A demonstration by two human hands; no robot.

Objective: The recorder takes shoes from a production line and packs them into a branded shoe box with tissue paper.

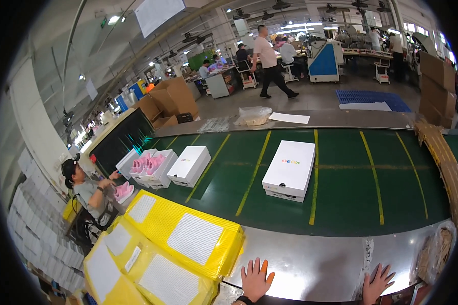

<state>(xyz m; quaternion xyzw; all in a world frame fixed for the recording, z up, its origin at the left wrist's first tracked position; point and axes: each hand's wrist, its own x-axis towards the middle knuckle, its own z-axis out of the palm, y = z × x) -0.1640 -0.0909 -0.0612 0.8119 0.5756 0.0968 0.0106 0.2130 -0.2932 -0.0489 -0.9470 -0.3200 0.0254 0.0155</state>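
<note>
My left hand [256, 280] lies flat near the front metal edge [310, 264], fingers spread, with orange covers on some fingertips. It holds nothing and is beside the yellow-wrapped packs [229, 249]. My right hand [376, 285] is also spread, farther right along the same edge, with nothing in it. Beyond my hands, a closed white shoe box [289, 168] sits on the green conveyor belt [351, 203]. A second closed shoe box [190, 165] is farther left. Left of that, pink shoes [148, 163] show in open white boxes [158, 179].
At the left, a seated co-worker [89, 190] handles a pink shoe [123, 192] beside the belt. Plastic-bagged brown material [437, 251] lies at the right edge. Another bag [253, 116] and white sheet [289, 118] rest on the far ledge. Someone [267, 58] walks behind it.
</note>
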